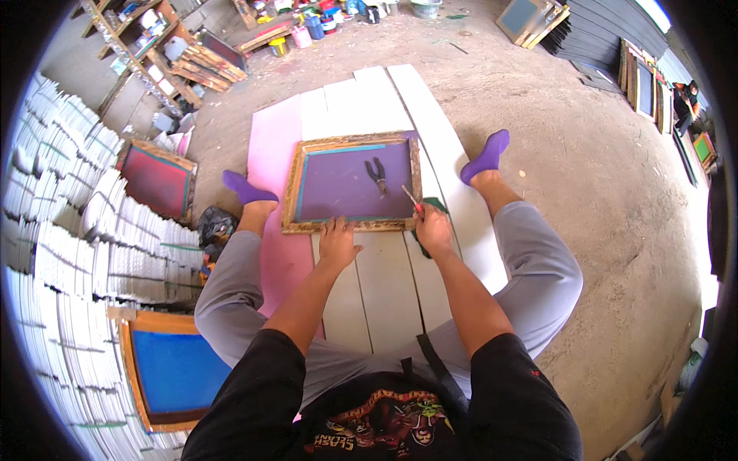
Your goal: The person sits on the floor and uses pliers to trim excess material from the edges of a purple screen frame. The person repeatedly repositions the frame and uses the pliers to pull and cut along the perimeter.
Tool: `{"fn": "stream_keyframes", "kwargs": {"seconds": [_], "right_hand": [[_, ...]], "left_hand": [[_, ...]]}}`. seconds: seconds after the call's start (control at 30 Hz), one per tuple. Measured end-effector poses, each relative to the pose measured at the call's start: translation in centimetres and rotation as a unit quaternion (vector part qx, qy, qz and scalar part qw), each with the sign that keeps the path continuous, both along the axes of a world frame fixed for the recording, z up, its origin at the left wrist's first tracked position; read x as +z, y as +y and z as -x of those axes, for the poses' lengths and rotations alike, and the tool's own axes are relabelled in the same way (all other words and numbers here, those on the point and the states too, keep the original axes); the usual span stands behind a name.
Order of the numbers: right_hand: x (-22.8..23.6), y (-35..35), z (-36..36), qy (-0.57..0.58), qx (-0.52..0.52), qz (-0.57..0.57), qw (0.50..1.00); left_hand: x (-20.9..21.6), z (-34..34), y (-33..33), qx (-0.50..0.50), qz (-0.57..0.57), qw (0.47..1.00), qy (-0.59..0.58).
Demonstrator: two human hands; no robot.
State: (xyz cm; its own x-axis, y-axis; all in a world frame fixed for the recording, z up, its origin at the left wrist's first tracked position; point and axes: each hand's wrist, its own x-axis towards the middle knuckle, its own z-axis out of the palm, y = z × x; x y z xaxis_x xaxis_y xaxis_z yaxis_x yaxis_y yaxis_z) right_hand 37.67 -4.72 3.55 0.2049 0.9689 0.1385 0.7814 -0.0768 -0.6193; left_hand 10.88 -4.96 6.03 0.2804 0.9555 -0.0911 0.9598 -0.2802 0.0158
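Observation:
A wooden-framed screen [290,192] with purple mesh lies flat on white and pink boards between my legs. My left hand [336,244] rests on its near edge, fingers spread over the wood. In my right hand [435,233], at the near right corner, is a screwdriver [418,206] with a red handle; its thin shaft points up and left along the right rail. A pair of pliers [376,177] with dark handles lies on the mesh. Beside and partly under my right hand is a dark green piece [435,205], whose kind I cannot make out.
Stacks of white sheets [69,253] line the left side. A red screen [157,180] and a blue screen [173,369] stand near them, with a black bag [217,225] between. Paint tubs [315,28] and shelves [142,46] are at the back. Another person [684,104] sits far right.

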Motion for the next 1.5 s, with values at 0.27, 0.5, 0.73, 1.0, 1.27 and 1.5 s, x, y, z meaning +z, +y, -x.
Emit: {"fn": "stream_keyframes", "kwargs": {"seconds": [0.27,0.5,0.73,1.0,1.27,1.5], "right_hand": [[7.2,0.3,4.1,0.043,0.028,0.091,0.994],[5.8,2.2,8.8,0.022,0.155,0.109,0.982],[2.0,3.2,12.0,0.051,0.138,0.097,0.984],[-0.1,5.8,10.6,-0.038,0.131,0.057,0.989],[-3.1,10.6,12.9,-0.088,0.11,0.053,0.989],[-3.0,16.4,12.9,-0.181,-0.053,0.017,0.982]], "left_hand": [[8.3,3.1,1.0,0.006,-0.071,0.997,-0.024],[9.7,7.9,1.0,0.081,-0.036,0.987,-0.131],[2.5,12.8,0.3,0.075,0.049,0.992,-0.086],[-3.1,12.5,3.9,-0.013,-0.045,0.995,-0.084],[-4.8,13.6,6.4,-0.03,0.009,0.987,-0.158],[-2.6,13.2,8.3,-0.01,0.142,0.982,-0.126]]}}
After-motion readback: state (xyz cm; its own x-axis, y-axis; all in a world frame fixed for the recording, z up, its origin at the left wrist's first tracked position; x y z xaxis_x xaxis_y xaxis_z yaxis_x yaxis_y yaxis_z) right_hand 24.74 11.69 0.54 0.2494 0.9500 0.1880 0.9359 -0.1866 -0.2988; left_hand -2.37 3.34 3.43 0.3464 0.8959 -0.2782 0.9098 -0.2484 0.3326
